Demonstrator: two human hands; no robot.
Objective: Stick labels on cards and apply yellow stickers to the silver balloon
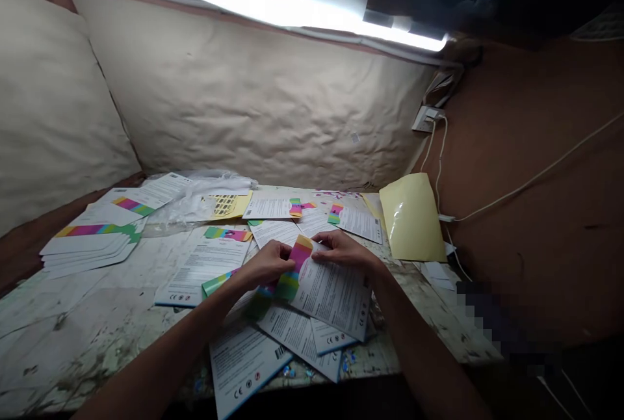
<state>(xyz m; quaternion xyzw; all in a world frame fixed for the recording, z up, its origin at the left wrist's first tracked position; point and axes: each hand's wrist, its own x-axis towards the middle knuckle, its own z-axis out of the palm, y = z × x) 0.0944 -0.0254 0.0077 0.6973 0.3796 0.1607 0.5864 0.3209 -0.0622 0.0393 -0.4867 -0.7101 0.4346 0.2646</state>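
A white printed packet with a flap striped in pink, orange, blue and green lies tilted between my hands, above a loose pile of similar packets. My left hand pinches its striped end between thumb and fingers. On its upper edge, my right hand grips with the thumb on the printed face and the fingers mostly hidden behind. Beneath it, more printed packets overlap at the table's front edge. Another packet lies to the left of my left hand.
A stack of white striped packets sits at the left. Crumpled clear plastic and a yellow sticker sheet lie at the back. A yellow backing sheet stands at the right, near white cables. The table is worn and stained.
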